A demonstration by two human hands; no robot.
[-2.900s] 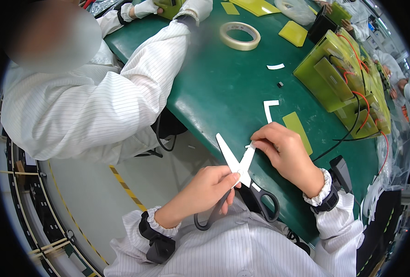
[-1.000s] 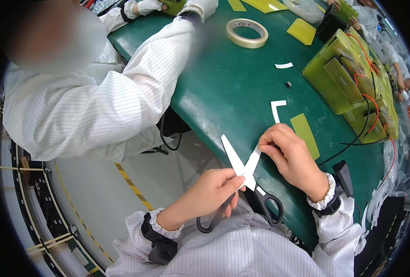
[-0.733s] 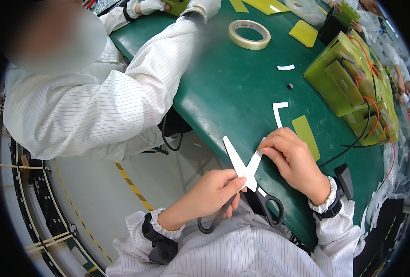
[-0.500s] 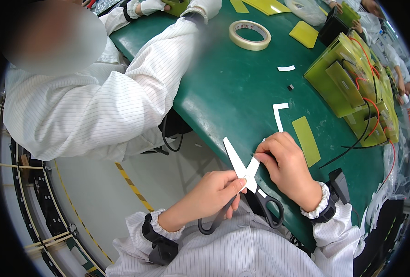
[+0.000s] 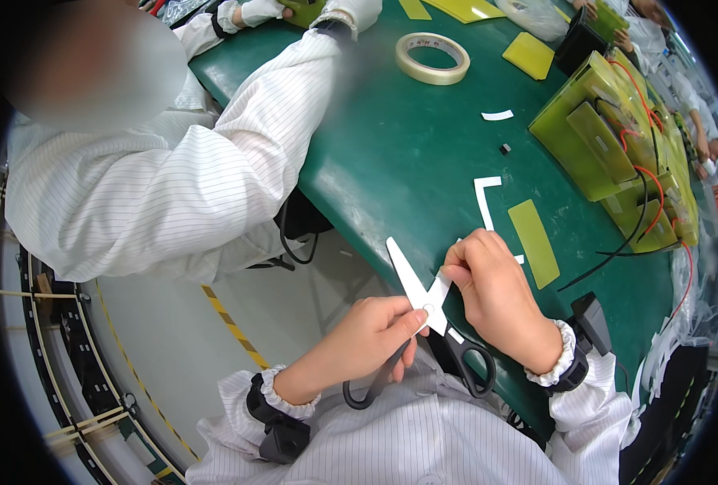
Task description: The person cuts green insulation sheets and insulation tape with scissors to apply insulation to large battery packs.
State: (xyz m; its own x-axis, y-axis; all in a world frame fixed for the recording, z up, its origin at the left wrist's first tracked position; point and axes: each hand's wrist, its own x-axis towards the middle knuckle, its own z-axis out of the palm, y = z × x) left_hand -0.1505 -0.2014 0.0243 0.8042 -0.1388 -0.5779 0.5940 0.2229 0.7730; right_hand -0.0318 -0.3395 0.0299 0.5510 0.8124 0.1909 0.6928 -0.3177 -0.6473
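My left hand (image 5: 371, 339) is closed round a pair of scissors (image 5: 408, 273) near the pivot, thumb on top. The blades are spread apart and point away from me; the black handles hang toward my body. Beside the right-hand blade, my right hand (image 5: 496, 287) pinches thumb and forefinger together against it. Whether anything small is between those fingertips is hidden. Just beyond that hand an L-shaped white strip (image 5: 480, 194) lies on the green table (image 5: 391, 153), with a flat olive-green rectangular piece (image 5: 534, 242) to its right.
A tape roll (image 5: 432, 61), a short white strip (image 5: 497, 115) and a tiny dark block (image 5: 504, 149) lie farther back. On the right stands a yellow-green assembly (image 5: 618, 145) with red and black wires. A co-worker's sleeve (image 5: 270, 105) reaches over the table's left edge.
My right hand has shifted slightly, and a bit of white now shows beside it on the table. The scissors stay spread in my left hand. The whole view has moved a little.
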